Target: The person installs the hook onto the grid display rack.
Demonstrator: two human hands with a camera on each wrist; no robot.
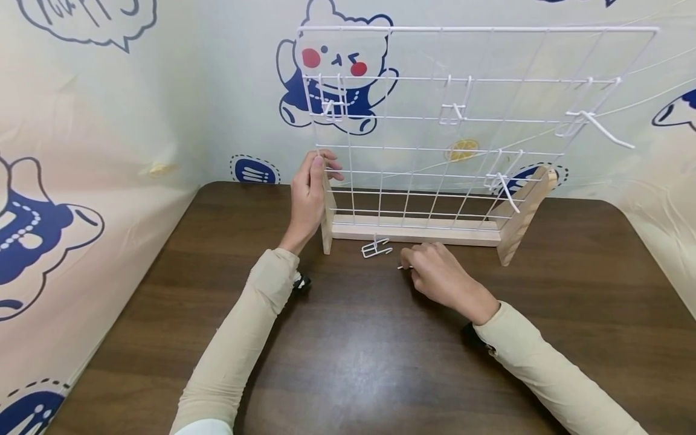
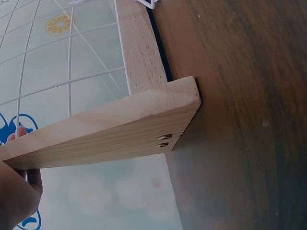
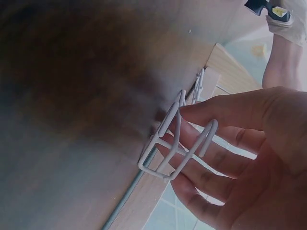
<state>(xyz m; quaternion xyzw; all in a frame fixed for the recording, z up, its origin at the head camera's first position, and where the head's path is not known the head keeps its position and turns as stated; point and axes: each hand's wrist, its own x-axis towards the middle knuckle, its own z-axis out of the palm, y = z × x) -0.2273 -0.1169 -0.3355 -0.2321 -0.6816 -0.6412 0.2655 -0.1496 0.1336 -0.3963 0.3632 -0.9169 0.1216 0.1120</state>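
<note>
A white wire grid rack point(image 1: 478, 29) stands at the back of the table between wooden side posts. My left hand point(image 1: 309, 196) grips the left wooden post point(image 2: 110, 125), thumb in front and fingers reaching behind. Low over the table, in front of the rack's wooden base point(image 1: 415, 232), my right hand point(image 1: 441, 275) pinches a white wire hook point(image 3: 154, 172) between thumb and fingers. In the head view the hand hides most of that hook. Another white wire hook point(image 1: 376, 253) lies on the table to the left of my right hand.
Several white hooks hang on the grid, among them one at far right point(image 1: 609, 128) and one lower down point(image 1: 507, 188), both jutting forward. The right wooden post point(image 1: 524, 217) leans outward. A patterned cloth point(image 1: 217, 90) hangs behind the brown table point(image 1: 348, 362).
</note>
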